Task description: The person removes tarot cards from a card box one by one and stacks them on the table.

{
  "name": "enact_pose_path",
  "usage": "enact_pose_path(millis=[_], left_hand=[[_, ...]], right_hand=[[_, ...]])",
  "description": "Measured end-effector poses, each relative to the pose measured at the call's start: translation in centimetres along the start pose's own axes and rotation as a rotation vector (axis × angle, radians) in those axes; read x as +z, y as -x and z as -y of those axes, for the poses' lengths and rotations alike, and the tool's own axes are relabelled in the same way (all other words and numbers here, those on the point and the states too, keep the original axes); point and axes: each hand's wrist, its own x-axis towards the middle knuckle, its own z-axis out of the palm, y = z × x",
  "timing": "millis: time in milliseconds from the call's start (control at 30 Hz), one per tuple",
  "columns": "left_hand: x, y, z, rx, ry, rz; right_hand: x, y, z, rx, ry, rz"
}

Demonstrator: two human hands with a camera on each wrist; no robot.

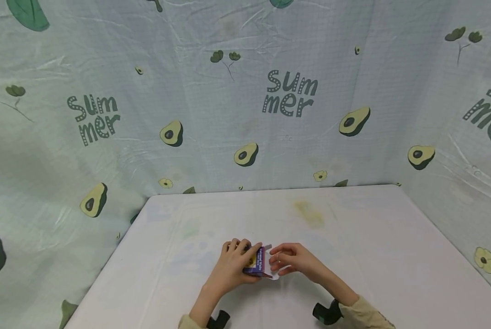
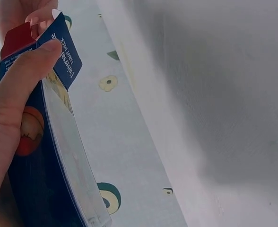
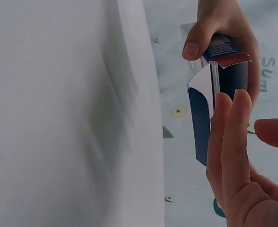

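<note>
A small blue tarot deck box [image 1: 259, 262] with yellow and purple parts is held in my left hand [image 1: 231, 268] above the white table. In the left wrist view the thumb [image 2: 47, 52] lies across the box [image 2: 42, 165] near its top, where "Tarot Deck" is printed on a blue flap [image 2: 63, 54]. The end facing my right hand [image 1: 301, 262] stands unfolded. The right wrist view shows a white and blue flap [image 3: 199, 118] hanging out and thin card edges [image 3: 215, 78] inside. My right fingers are extended beside this opening, thumb apart, gripping nothing.
The white table [image 1: 188, 237] has a faint yellow stain [image 1: 310, 214] toward the back. A pale curtain [image 1: 212, 100] printed with avocados and "summer" surrounds it. Black wrist devices [image 1: 328, 313] sit at both wrists.
</note>
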Motion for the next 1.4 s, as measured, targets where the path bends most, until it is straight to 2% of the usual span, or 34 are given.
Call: enact_pose_path(millis=[300,533,700,1400], left_hand=[[0.2,-0.1,-0.2,0.006,0.03,-0.002],[0.3,-0.2,-0.4,0.029,0.011,-0.016],[0.4,-0.1,-0.5,0.043,0.01,-0.018],[0.6,0.0,-0.7,0.057,0.012,-0.023]], right_hand=[[-0.1,-0.1,-0.6,-0.014,-0.027,0.031],[0.7,-0.6,-0.9,0.079,-0.046,-0.069],[1.2,-0.6,-1.0,0.115,-0.046,-0.114],[1.7,-0.7,-1.1,0.158,-0.03,-0.13]])
